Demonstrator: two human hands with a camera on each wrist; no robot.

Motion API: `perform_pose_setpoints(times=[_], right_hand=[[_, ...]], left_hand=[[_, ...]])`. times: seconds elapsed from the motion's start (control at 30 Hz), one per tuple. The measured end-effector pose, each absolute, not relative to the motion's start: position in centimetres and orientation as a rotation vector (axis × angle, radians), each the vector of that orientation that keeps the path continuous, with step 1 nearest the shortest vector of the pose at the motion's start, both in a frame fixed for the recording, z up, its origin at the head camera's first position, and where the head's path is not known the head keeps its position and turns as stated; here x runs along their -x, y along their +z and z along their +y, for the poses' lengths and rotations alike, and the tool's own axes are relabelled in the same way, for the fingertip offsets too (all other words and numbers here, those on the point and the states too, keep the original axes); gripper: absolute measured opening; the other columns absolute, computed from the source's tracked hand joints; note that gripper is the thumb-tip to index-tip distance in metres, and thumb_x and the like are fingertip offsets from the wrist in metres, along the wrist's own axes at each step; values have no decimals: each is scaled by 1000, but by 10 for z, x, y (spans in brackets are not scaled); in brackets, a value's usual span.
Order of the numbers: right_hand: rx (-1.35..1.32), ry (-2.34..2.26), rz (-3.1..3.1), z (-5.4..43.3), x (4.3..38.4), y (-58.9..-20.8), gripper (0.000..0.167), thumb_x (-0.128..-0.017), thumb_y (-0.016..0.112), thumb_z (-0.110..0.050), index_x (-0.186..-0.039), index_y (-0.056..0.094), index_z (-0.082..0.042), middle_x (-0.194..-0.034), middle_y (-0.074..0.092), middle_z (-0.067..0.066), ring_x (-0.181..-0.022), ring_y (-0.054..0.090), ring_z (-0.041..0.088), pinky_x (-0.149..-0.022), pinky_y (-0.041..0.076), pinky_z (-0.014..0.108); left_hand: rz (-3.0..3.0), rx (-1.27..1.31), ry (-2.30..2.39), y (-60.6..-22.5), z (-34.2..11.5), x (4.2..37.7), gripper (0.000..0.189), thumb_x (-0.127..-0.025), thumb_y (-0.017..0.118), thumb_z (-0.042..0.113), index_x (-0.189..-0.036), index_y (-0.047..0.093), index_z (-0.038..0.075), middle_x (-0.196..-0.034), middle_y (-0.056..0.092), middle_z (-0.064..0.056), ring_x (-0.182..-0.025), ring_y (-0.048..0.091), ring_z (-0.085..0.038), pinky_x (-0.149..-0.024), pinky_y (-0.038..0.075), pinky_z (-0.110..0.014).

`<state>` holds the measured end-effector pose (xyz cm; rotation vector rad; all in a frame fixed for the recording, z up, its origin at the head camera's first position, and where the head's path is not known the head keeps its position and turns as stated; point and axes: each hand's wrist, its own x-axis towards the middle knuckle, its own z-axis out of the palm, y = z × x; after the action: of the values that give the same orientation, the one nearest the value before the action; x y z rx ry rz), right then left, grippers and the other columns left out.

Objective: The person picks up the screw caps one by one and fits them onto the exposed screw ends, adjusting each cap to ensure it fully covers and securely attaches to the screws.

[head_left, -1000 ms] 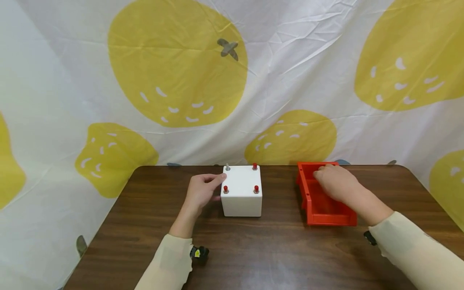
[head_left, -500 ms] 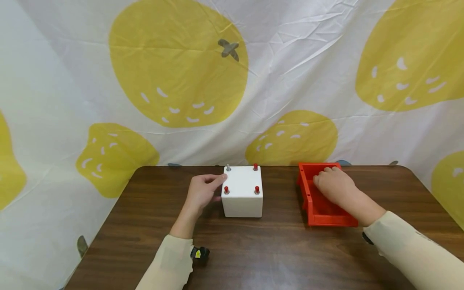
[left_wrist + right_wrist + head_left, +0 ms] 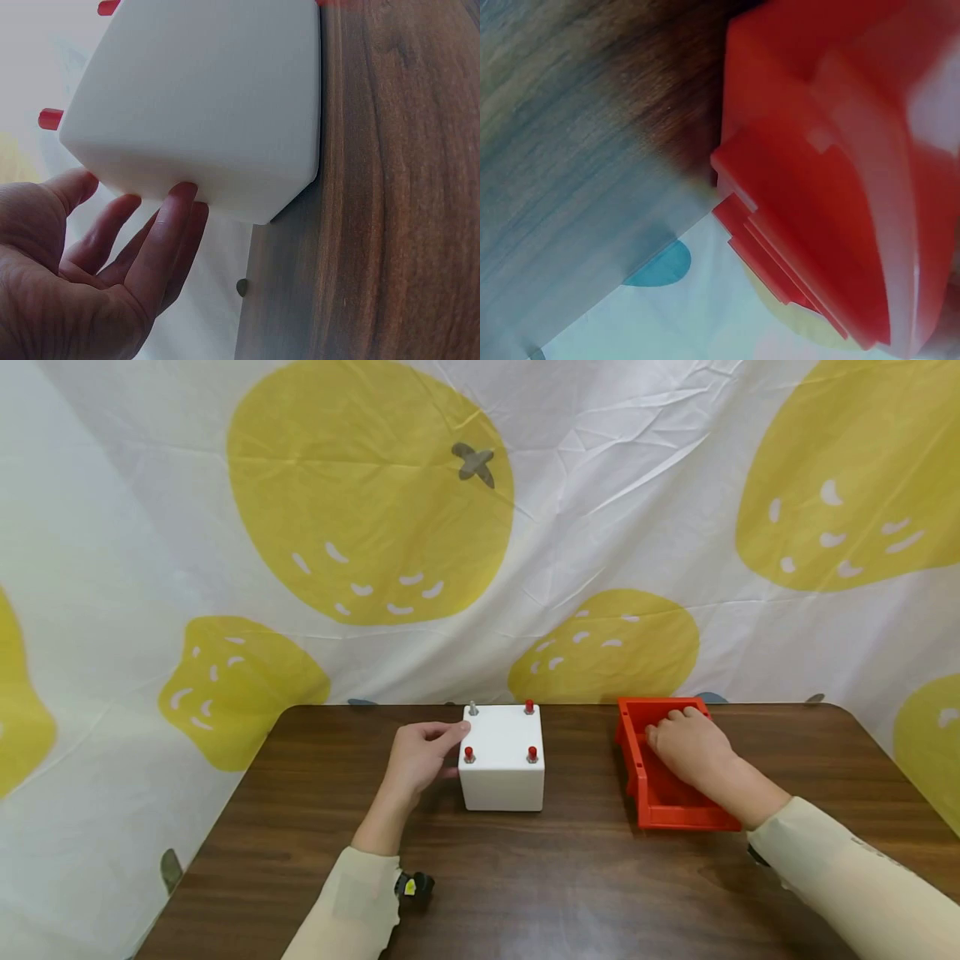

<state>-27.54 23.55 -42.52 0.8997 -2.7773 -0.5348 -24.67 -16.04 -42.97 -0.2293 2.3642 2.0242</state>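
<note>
A white box (image 3: pixel 501 760) stands on the table with metal posts at the corners of its top. Three carry red caps, such as the front right cap (image 3: pixel 532 752); the back left post (image 3: pixel 473 708) shows bare metal. My left hand (image 3: pixel 420 756) rests against the box's left side, thumb at the top edge. In the left wrist view its fingertips (image 3: pixel 182 193) touch the side face, fingers gently bent and spread. My right hand (image 3: pixel 690 747) reaches down into a red plastic bin (image 3: pixel 686 817), knuckles up. Its fingertips are hidden, so I cannot tell what they hold.
The brown wood-grain table (image 3: pixel 570 877) carries the box and bin, both near its back edge. Behind it hangs a white cloth (image 3: pixel 600 527) printed with yellow fruit. A dark wrist device (image 3: pixel 415 888) sits by my left sleeve.
My right hand has shifted slightly inside the bin, and its forearm has swung a little to the left. The left hand stays against the box, which has not moved.
</note>
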Motion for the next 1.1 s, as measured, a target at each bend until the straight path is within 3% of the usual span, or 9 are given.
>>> perform_pose_setpoints(times=[0.43,0.67,0.93,1.1], right_hand=[[-896,-604,-2754,236,277,-429,21,-86,83,-1,-104,73,-5,-86,74,14,-86,66,34,-77,52,45],[-926,-547,-2751,236,278,-428,16,-85,81,3,-93,71,-7,-85,71,13,-85,66,35,-78,54,47],[-938,-351,-2878,237,281,-428,15,-89,71,11,-93,70,-3,-97,66,19,-93,64,39,-87,59,55],[-953,-293,-2917,238,283,-431,14,-90,72,9,-102,70,1,-104,69,21,-96,67,39,-91,61,55]], left_hand=[[2358,233,2018,-428,-160,246,41,-95,83,37,-118,80,3,-122,71,-12,-110,69,-32,-82,66,-47],[2355,235,2020,-429,-160,246,42,-96,83,37,-118,79,2,-124,70,-13,-112,68,-33,-79,67,-44],[2366,238,2016,-429,-160,245,42,-96,82,37,-119,79,2,-124,70,-13,-110,68,-31,-79,67,-45],[2363,240,2017,-428,-160,245,42,-95,83,37,-119,79,2,-124,70,-13,-113,68,-34,-80,66,-46]])
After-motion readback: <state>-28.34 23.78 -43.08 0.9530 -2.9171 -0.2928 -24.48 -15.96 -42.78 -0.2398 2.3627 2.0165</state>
